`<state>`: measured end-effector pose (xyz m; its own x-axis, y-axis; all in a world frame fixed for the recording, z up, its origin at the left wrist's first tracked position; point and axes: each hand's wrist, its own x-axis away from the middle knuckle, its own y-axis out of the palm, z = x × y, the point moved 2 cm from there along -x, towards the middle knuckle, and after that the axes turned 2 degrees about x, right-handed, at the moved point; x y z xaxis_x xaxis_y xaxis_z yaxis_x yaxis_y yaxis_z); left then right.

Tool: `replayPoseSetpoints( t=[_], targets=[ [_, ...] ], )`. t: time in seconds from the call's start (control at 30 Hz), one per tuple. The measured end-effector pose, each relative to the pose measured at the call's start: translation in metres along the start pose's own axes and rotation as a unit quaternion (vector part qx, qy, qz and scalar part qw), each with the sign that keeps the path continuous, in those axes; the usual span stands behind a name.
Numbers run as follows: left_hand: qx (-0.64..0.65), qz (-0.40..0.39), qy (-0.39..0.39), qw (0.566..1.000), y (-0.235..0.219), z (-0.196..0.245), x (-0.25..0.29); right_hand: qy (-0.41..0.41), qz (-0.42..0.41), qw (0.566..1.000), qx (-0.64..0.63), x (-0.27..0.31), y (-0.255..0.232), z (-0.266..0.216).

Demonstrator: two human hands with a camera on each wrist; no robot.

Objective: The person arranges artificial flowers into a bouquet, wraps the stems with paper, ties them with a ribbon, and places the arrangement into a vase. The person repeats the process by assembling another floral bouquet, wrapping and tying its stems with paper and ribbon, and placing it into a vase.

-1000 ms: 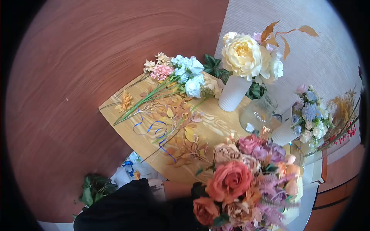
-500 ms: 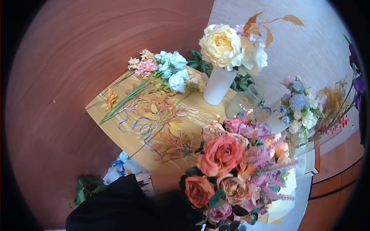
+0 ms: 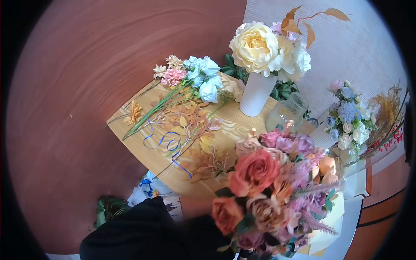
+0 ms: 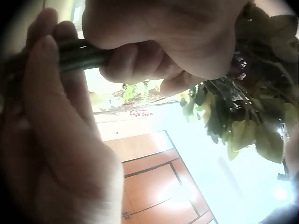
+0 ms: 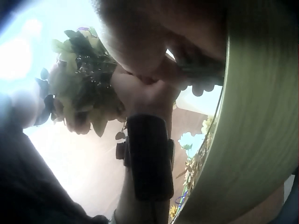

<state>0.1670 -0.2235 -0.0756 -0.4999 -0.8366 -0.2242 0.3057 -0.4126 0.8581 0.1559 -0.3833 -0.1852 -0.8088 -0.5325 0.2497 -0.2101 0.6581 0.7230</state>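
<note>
A large bouquet [image 3: 255, 173] of coral, pink, peach and purple blooms fills the lower right of the head view, above a dark sleeve [image 3: 143, 229]. Both hands are hidden under the flowers there. From the left wrist, the left hand [image 4: 163, 42] grips the thick green stems [image 4: 81, 56] close below the leaves. Further down the stems, the right hand [image 4: 70, 130] holds them between thumb and fingers. In the right wrist view a wide pale green band [image 5: 261, 116] with fine streaks covers the right side, close to the camera. A black device [image 5: 149, 158] is strapped to the left wrist.
Loose blue flowers [image 3: 208, 91], autumn leaves [image 3: 184, 121] and a curled blue ribbon [image 3: 173, 147] lie on the wooden table [image 3: 134, 138]. At its far side stand a white vase [image 3: 255, 95] of cream blooms and a glass jug [image 3: 277, 115]. Another arrangement [image 3: 349, 115] stands right.
In the head view the bouquet has risen toward the vases, and more of its lower blooms and the pale yellow sheet beside it show. The view swung right and partly back.
</note>
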Motion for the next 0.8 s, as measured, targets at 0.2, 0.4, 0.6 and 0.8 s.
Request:
replayPoseSetpoints(
  t=[0.2,0.4,0.6,0.8],
  targets=[
    [-0.099,-0.102,-0.062,0.988,-0.012,0.000,0.029,0.025,0.007,0.999,-0.022,-0.007,0.009,0.004],
    [-0.187,-0.204,-0.141,0.950,-0.024,0.028,0.023,-0.139,0.014,0.926,0.350,0.009,0.082,-0.028],
    [-0.256,-0.307,-0.214,0.891,-0.027,0.051,0.004,-0.160,-0.101,0.931,0.313,0.004,0.089,-0.033],
    [-0.300,-0.408,-0.240,0.828,-0.023,0.045,0.004,-0.102,-0.058,0.971,0.208,0.002,0.061,-0.019]
  ],
)
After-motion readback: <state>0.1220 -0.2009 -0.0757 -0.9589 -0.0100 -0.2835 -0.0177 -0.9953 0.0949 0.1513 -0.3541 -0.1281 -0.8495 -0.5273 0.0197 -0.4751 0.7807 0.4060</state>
